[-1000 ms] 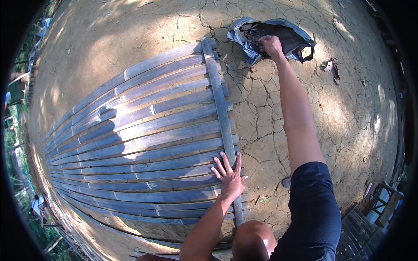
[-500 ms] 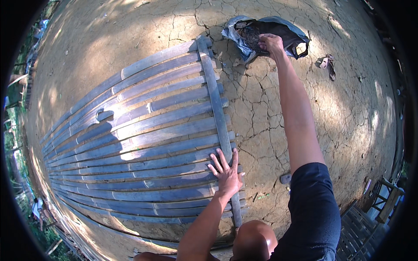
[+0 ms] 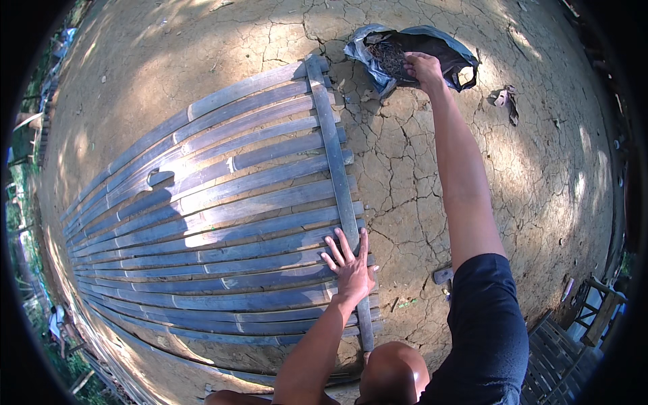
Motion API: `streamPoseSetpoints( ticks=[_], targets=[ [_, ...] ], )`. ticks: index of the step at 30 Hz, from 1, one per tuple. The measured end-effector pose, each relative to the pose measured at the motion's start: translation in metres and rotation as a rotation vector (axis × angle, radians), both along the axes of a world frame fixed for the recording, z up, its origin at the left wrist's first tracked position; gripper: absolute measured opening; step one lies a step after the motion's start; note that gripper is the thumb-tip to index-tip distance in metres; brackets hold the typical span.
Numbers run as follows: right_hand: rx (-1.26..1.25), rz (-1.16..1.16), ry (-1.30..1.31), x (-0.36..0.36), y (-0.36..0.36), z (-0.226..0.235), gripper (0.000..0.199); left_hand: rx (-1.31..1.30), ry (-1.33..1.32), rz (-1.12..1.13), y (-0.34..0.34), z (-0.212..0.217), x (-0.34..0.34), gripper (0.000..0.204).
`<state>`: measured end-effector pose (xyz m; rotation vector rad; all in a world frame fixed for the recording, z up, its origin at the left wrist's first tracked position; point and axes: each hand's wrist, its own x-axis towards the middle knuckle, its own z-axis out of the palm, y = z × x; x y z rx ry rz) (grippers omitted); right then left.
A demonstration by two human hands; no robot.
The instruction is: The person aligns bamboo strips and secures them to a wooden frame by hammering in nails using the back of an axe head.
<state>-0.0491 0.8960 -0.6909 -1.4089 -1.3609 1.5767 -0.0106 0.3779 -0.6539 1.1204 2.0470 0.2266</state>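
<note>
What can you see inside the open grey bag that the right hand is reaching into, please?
Inside the grey bag lies a dark, tangled, fibrous mass. The right hand covers part of it; the bag's folds hide the rest.

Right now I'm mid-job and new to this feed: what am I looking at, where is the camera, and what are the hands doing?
There is no machine here: a person works with bare hands, filmed by a fisheye camera on their head looking down, so straight edges curve near the rim. On the cracked dry earth lies a panel of long split bamboo slats, with one crosswise slat laid over them. The left hand presses flat, fingers spread, on that crosspiece. The right hand reaches far forward into an open dark plastic bag holding dark, fibrous-looking material; whether it grips anything is unclear. The person's knee shows at the bottom.
</note>
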Motion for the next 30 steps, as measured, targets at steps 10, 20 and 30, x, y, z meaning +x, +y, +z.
streamPoseSetpoints(
  ticks=[10, 20, 30],
  targets=[
    [-0.154, 0.188, 0.564, 0.033, -0.050, 0.034, 0.009, 0.020, -0.004, 0.022, -0.002, -0.010, 0.004, 0.110],
    [-0.619, 0.154, 0.352, 0.214, -0.376, 0.070, 0.016, 0.087, 0.083, 0.035, -0.008, -0.015, 0.004, 0.111],
    [-0.594, 0.301, -0.211, 0.333, -0.552, 0.037, 0.020, 0.008, 0.095, 0.021, -0.001, -0.021, 0.006, 0.111]
  ],
)
